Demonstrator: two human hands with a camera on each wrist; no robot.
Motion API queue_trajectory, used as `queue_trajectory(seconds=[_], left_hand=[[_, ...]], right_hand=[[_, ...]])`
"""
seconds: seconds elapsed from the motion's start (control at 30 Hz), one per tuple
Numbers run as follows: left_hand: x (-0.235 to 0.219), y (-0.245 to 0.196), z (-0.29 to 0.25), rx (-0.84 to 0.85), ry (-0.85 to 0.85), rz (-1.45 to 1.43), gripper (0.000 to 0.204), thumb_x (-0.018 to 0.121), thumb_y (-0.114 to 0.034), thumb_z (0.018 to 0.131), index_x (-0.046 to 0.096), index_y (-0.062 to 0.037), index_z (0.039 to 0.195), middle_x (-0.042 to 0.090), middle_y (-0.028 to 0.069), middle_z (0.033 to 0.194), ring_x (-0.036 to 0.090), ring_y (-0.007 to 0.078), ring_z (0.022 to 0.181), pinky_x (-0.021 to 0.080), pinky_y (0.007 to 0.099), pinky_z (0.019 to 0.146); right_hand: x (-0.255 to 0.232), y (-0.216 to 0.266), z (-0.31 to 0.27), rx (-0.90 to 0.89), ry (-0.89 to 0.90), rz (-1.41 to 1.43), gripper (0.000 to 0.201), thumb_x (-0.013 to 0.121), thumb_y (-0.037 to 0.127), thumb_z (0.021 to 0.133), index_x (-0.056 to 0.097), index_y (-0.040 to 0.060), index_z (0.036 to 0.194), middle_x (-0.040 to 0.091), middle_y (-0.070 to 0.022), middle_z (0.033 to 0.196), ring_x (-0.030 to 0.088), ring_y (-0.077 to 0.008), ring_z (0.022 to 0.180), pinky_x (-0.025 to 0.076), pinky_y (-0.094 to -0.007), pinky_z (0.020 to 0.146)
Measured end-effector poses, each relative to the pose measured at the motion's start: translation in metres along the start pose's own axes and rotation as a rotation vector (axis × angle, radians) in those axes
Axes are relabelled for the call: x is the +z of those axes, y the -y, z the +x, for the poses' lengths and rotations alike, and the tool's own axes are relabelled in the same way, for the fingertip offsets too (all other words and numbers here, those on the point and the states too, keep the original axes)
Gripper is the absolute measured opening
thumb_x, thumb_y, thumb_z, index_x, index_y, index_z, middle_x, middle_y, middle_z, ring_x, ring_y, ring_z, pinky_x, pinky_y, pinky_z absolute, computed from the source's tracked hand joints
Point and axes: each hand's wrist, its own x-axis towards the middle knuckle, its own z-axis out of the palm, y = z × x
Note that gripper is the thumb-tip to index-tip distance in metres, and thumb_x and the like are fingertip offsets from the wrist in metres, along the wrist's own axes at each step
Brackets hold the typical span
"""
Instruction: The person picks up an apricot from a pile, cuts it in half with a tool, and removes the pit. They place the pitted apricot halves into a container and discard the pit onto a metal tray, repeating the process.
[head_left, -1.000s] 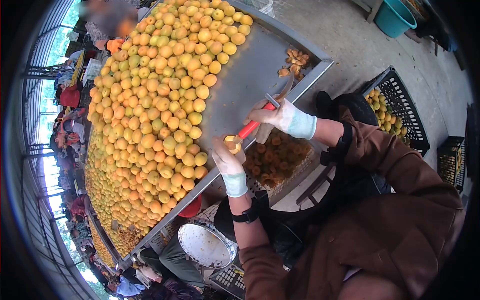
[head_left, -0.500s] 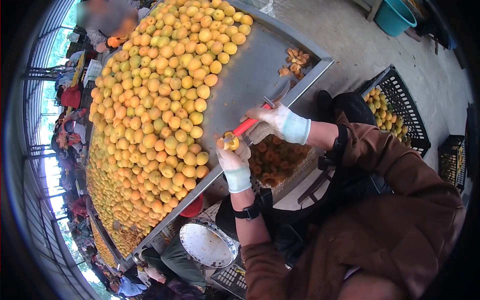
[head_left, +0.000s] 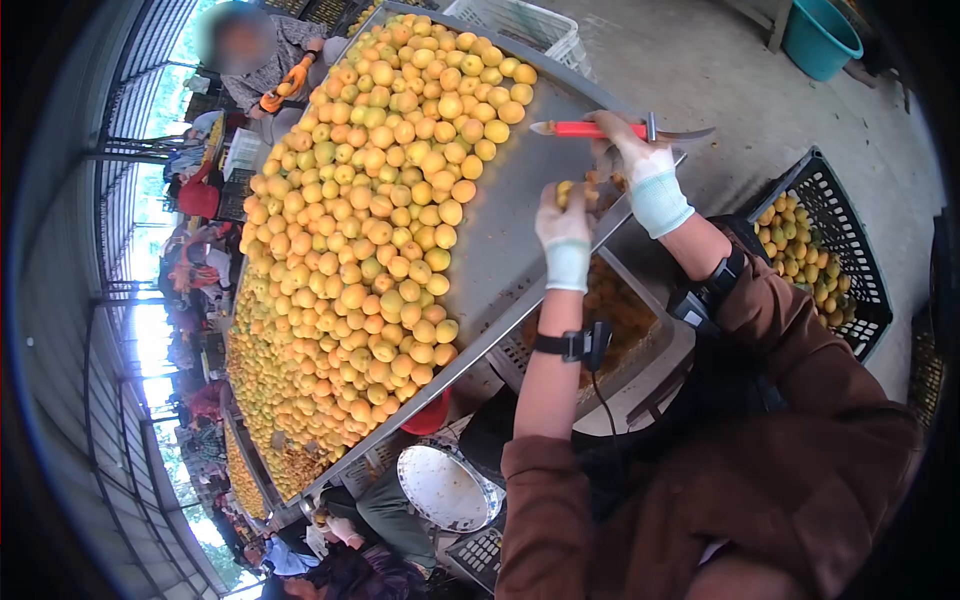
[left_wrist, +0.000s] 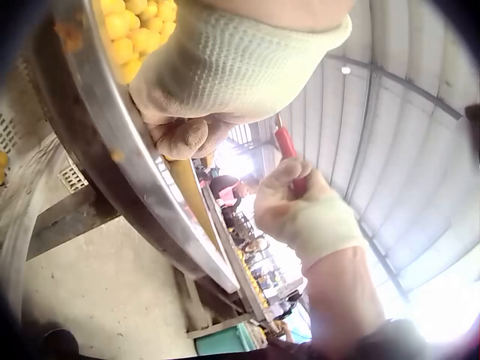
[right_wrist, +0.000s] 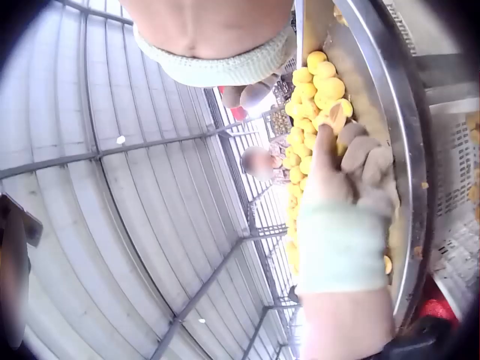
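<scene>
Both hands wear pale knitted gloves with bare-looking fingertips. My left hand (head_left: 564, 222) holds a yellow apricot (head_left: 564, 193) at its fingertips, over the metal table near its right corner; in the right wrist view the fruit's cut orange side (right_wrist: 337, 118) faces up. My right hand (head_left: 640, 160) grips a red-handled knife (head_left: 585, 129) just beyond it. The knife's curved blade (head_left: 690, 134) points right, and a short metal tip sticks out at the handle's other end. Below the right hand lie brownish-orange pieces (head_left: 619, 182), partly hidden by the hands.
A large heap of apricots (head_left: 370, 220) covers the left of the metal table (head_left: 500, 230). Under its near edge stands a crate of orange fruit pieces (head_left: 610, 300). A black crate (head_left: 860, 260) of greener fruit is at right, a white basin (head_left: 440, 490) below. Other people sit around.
Both hands have moved up and right toward the table's corner. The knife's tip has come away from the apricot, and the handle has swung to nearly level. The head view has shifted.
</scene>
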Motion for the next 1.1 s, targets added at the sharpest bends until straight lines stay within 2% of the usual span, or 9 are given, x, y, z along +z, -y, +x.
queue_trajectory(seconds=[0.2, 0.27, 0.4, 0.5, 0.57, 0.67, 0.77, 0.87, 1.1], left_hand=[[0.034, -0.010, -0.003, 0.278, -0.090, 0.371, 0.022, 0.067, -0.017, 0.087, 0.056, -0.0012, 0.098, 0.062, 0.0083, 0.069, 0.052, 0.0118, 0.043, 0.042, 0.0280, 0.041], [0.035, -0.015, -0.005, 0.304, -0.101, 0.410, 0.022, 0.067, -0.017, 0.087, 0.056, -0.0009, 0.098, 0.062, 0.0085, 0.069, 0.053, 0.0123, 0.043, 0.043, 0.0283, 0.043], [0.008, -0.028, -0.047, 0.211, 0.061, 0.456, 0.019, 0.063, -0.017, 0.090, 0.057, -0.0003, 0.098, 0.064, 0.0090, 0.071, 0.058, 0.0132, 0.048, 0.045, 0.0278, 0.046], [-0.029, -0.036, -0.091, 0.135, 0.303, 0.726, 0.019, 0.059, -0.018, 0.093, 0.059, -0.0008, 0.100, 0.067, 0.0108, 0.077, 0.065, 0.0184, 0.060, 0.051, 0.0312, 0.057], [-0.059, -0.027, -0.111, 0.368, 0.351, 0.977, 0.020, 0.061, -0.020, 0.091, 0.061, -0.0024, 0.101, 0.069, 0.0137, 0.086, 0.070, 0.0258, 0.078, 0.054, 0.0352, 0.072], [-0.081, -0.066, -0.135, 0.136, 0.258, 1.129, 0.025, 0.065, -0.023, 0.087, 0.067, -0.0059, 0.106, 0.070, 0.0163, 0.098, 0.069, 0.0285, 0.089, 0.053, 0.0364, 0.079], [-0.144, -0.075, -0.097, 0.457, -0.104, 1.160, 0.021, 0.068, -0.023, 0.084, 0.071, -0.0087, 0.099, 0.070, 0.0167, 0.086, 0.068, 0.0318, 0.074, 0.054, 0.0388, 0.069], [-0.195, -0.090, -0.027, 0.495, -0.429, 1.326, 0.022, 0.068, -0.021, 0.084, 0.069, -0.0065, 0.101, 0.070, 0.0136, 0.091, 0.065, 0.0306, 0.082, 0.052, 0.0393, 0.075], [-0.227, -0.073, 0.062, 0.014, -0.273, 2.088, 0.053, 0.072, -0.051, 0.076, 0.070, -0.0096, 0.110, 0.065, 0.0127, 0.114, 0.052, 0.0283, 0.116, 0.044, 0.0380, 0.096]], right_hand=[[-0.014, 0.014, 0.005, -0.040, -0.031, -0.077, 0.023, 0.069, 0.022, 0.087, 0.073, 0.0012, 0.097, 0.062, -0.0010, 0.072, 0.055, -0.0089, 0.061, 0.044, -0.0248, 0.055], [-0.017, 0.009, 0.011, -0.378, -0.021, -0.159, 0.022, 0.070, 0.021, 0.086, 0.073, 0.0010, 0.097, 0.064, 0.0001, 0.076, 0.055, -0.0062, 0.065, 0.044, -0.0229, 0.058], [-0.023, 0.019, 0.008, -0.367, 0.048, -0.173, 0.023, 0.071, 0.020, 0.085, 0.073, 0.0011, 0.098, 0.065, 0.0004, 0.078, 0.054, -0.0058, 0.067, 0.044, -0.0223, 0.060], [-0.021, 0.024, -0.001, -0.115, 0.070, -0.282, 0.023, 0.069, 0.023, 0.087, 0.071, 0.0007, 0.092, 0.063, -0.0001, 0.074, 0.055, -0.0072, 0.066, 0.045, -0.0231, 0.060], [-0.019, 0.005, 0.001, -0.138, 0.077, -0.190, 0.031, 0.068, 0.029, 0.088, 0.066, -0.0015, 0.089, 0.062, -0.0026, 0.075, 0.054, -0.0087, 0.068, 0.046, -0.0262, 0.065], [-0.012, 0.003, -0.007, -0.060, 0.128, -0.199, 0.033, 0.064, 0.033, 0.090, 0.063, 0.0003, 0.091, 0.057, -0.0012, 0.073, 0.051, -0.0093, 0.066, 0.044, -0.0261, 0.063], [-0.007, -0.013, -0.005, -0.066, 0.182, -0.218, 0.033, 0.063, 0.033, 0.091, 0.063, -0.0003, 0.095, 0.057, -0.0013, 0.075, 0.052, -0.0109, 0.068, 0.044, -0.0274, 0.065], [0.003, -0.022, -0.010, -0.261, 0.106, -0.231, 0.033, 0.062, 0.032, 0.091, 0.062, -0.0011, 0.096, 0.056, -0.0035, 0.072, 0.051, -0.0126, 0.068, 0.045, -0.0297, 0.066], [0.006, -0.027, -0.007, -0.133, 0.224, -0.395, 0.030, 0.062, 0.029, 0.089, 0.059, -0.0008, 0.088, 0.049, -0.0041, 0.067, 0.045, -0.0110, 0.066, 0.042, -0.0305, 0.063]])
